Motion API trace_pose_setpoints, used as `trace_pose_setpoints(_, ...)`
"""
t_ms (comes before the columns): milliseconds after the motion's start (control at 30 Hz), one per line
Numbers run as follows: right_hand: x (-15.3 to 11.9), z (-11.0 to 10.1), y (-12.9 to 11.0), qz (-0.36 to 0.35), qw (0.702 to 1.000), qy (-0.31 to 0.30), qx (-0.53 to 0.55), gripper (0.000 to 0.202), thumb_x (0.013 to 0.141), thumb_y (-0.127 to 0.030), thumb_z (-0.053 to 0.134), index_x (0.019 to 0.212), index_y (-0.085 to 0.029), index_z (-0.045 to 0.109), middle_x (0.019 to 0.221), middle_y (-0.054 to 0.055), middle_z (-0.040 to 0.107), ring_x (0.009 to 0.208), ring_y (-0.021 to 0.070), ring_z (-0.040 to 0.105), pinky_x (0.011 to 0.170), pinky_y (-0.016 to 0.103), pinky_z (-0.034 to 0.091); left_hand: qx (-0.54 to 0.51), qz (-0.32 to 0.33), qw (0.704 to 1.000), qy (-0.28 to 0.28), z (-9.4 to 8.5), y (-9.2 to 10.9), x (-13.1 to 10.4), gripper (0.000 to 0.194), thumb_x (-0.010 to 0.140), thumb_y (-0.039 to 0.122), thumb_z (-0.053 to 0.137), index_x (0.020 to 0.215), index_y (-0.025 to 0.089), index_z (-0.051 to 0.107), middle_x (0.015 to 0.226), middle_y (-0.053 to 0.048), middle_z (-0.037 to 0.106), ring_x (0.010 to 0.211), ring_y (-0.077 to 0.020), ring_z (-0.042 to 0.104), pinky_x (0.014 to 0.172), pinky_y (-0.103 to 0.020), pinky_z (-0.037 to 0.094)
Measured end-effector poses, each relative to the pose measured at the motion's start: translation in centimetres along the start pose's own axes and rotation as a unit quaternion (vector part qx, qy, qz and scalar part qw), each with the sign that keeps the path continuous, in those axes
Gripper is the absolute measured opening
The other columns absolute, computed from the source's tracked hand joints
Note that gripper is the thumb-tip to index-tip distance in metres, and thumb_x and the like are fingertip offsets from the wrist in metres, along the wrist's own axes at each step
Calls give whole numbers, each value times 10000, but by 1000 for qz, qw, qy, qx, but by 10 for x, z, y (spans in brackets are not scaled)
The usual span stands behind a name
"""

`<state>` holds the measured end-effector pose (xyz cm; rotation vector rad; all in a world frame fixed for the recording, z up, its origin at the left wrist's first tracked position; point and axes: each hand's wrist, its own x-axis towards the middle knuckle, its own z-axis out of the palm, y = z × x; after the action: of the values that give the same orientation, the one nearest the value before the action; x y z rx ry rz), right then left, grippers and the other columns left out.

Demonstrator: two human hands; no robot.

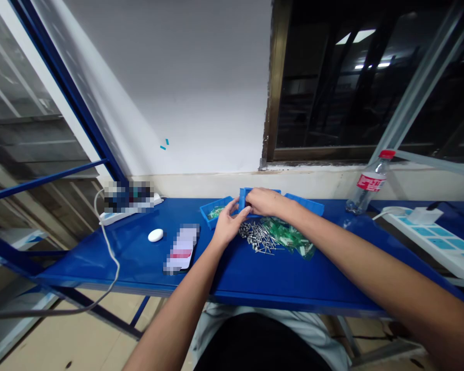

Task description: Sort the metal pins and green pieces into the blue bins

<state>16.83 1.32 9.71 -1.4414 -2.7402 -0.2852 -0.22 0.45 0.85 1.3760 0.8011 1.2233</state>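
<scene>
My left hand [229, 222] is at the left end of a blue plastic bin [242, 198], thumb and fingers closed around its edge. Over the same bin, my right hand [265, 201] bends down with curled fingers; the fingertips and whatever they hold are hidden inside. Just in front of the bin lies a loose pile of metal pins with heads, like rivets [261, 238]. Touching the pile on its right is a green clear plastic bag [290, 234] with pale pieces in it. A second blue bin [206, 212], holding small green and whitish pieces, stands left of my left hand.
Another blue bin [307, 204] sits behind my right forearm. On the blue table [255, 278] lie a phone [183, 247] and a white oval object [155, 235]. A bottle [371, 181] stands at the back right, near a power strip [433, 234]. A cable [114, 257] hangs over the left edge.
</scene>
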Motion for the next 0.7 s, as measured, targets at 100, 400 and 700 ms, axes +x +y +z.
trace_pose_setpoints(100, -1, 1, 4, -5, 1000, -5, 3, 214, 883, -233, 588, 932, -152, 779, 909, 149, 766, 788, 228, 689, 670, 297, 420, 1, 4, 1000, 5, 0, 1, 0, 790, 804, 442, 818, 1473, 165, 502, 1452, -192, 570, 1223, -318, 650, 982, -452, 593)
trace_pose_setpoints(400, -4, -2, 8, -32, 999, 20, 13, 159, 882, -233, 620, 892, -203, 776, 844, 93, 764, 740, 204, 673, 636, 290, 398, 14, 30, 999, 25, -3, 0, 2, 759, 791, 467, 819, 1442, 191, 544, 1418, -169, 596, 1281, -340, 602, 1008, -488, 566)
trace_pose_setpoints(700, -2, 1, 3, -25, 999, 25, -15, 198, 909, -239, 587, 943, -160, 766, 942, 141, 765, 825, 228, 695, 697, 302, 442, 42, 49, 997, 28, -4, 0, 2, 706, 808, 461, 802, 1415, 194, 561, 1373, -152, 630, 1337, -311, 554, 1067, -443, 515)
